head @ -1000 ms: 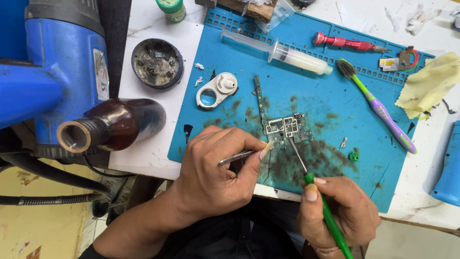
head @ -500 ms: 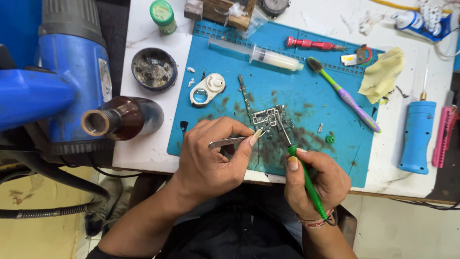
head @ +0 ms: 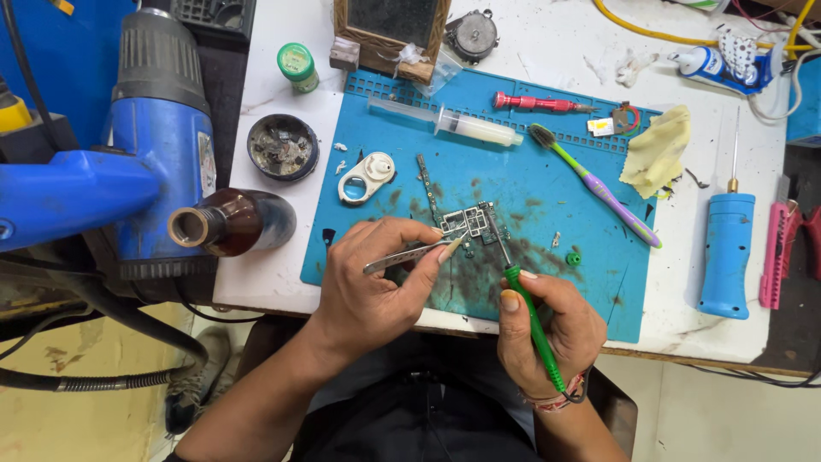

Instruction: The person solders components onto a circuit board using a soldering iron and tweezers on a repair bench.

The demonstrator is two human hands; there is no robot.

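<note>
A small circuit board (head: 475,222) lies on the blue work mat (head: 556,171), amid dark smudges. My left hand (head: 376,287) grips metal tweezers (head: 409,254) whose tips press on the board's left side. In my right hand (head: 547,329) a thin green-handled tool (head: 530,316) is held like a pen, its metal tip resting on the board from the right. A narrow strip part (head: 425,184) lies just behind the board.
On the mat: a syringe (head: 445,121), red screwdriver (head: 534,103), toothbrush (head: 594,184), white metal part (head: 366,177). A yellow cloth (head: 657,150), blue pen-shaped tool (head: 727,248), brown bottle (head: 231,222), round tin (head: 282,145) and a blue hot-air gun (head: 128,162) surround it.
The view has shifted, so the mat and hands sit differently in frame and more of the right side shows. Both hands stay on the board with the same tools.
</note>
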